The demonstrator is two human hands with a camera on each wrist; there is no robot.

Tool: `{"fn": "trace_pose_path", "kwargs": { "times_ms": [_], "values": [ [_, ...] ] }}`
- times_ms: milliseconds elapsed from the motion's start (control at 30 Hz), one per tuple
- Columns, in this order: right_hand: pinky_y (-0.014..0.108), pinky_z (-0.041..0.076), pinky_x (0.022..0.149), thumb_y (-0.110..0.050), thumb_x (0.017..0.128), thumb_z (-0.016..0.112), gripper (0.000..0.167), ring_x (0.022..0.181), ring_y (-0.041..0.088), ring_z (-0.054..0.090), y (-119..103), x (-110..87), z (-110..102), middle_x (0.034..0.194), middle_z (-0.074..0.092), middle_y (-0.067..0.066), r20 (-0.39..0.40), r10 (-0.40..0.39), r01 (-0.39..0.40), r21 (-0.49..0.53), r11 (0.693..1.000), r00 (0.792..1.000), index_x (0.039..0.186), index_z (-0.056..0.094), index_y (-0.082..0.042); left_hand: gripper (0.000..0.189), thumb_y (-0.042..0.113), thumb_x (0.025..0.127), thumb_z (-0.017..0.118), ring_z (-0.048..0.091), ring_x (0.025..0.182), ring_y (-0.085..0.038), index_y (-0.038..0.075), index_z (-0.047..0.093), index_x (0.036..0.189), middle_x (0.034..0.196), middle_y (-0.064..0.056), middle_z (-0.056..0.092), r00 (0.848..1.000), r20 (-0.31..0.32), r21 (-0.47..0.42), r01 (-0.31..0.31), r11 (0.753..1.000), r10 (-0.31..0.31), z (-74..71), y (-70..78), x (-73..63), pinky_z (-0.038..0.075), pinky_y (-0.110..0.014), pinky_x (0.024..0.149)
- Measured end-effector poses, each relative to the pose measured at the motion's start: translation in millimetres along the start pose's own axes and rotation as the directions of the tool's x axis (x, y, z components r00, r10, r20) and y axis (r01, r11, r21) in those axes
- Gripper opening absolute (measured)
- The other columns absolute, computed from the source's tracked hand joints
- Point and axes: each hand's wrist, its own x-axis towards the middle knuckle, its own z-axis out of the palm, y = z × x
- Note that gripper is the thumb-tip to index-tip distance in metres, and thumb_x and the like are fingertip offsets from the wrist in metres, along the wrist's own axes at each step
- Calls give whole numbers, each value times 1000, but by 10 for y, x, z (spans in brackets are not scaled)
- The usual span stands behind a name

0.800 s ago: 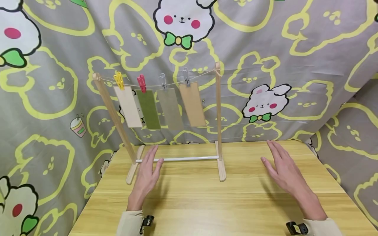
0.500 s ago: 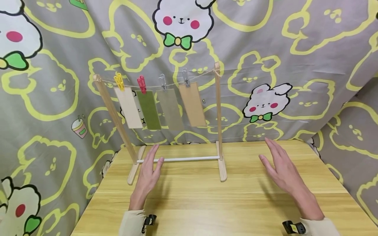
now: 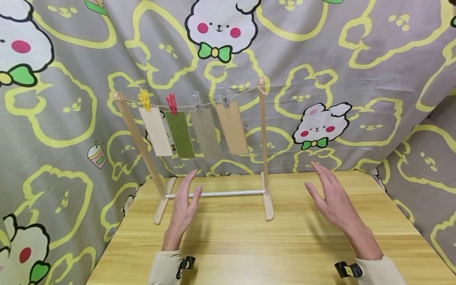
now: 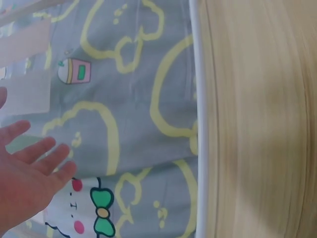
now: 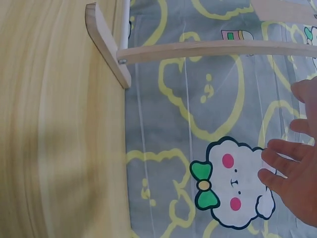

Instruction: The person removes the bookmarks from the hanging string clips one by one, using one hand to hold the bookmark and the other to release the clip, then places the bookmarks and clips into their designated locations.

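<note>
Over the wood-grain tabletop (image 3: 231, 245), the left hand (image 3: 183, 208) and right hand (image 3: 335, 204), fingers extended and holding nothing, have just drifted slightly inward; neither appears to touch the wooden rack (image 3: 264, 152), so the shift seems to leave it undisturbed. Behind the left hand runs the white crossbar (image 3: 231, 193); higher, on a string (image 3: 246, 93), one yellow clothespin (image 3: 144, 100), one red clothespin (image 3: 171, 103) and two grey ones hold the cream card (image 3: 156, 131), green card (image 3: 180, 134), grey card (image 3: 206, 134) and tan card (image 3: 232, 127); beyond hangs the bunny-print curtain (image 3: 278, 43).
</note>
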Motion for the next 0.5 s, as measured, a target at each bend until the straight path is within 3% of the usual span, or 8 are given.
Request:
{"fn": "trace_pose_path", "kwargs": {
  "times_ms": [200,500],
  "values": [
    [65,36,110,-19,101,65,65,140,42,41,-57,87,2,155,43,18,-23,-39,40,25,999,999,160,36,-16,49,14,105,56,46,139,-29,11,46,153,154,-9,48,1000,-17,-52,-2,999,1,36,59,60,40,-54,112],
    [65,38,108,-18,101,66,64,138,42,44,-113,169,-11,153,46,18,-29,-68,69,29,997,997,159,39,-13,48,19,107,54,50,136,-31,12,46,153,151,-13,51,1000,-26,-129,3,992,-6,85,135,131,43,-55,109]
  ]
}}
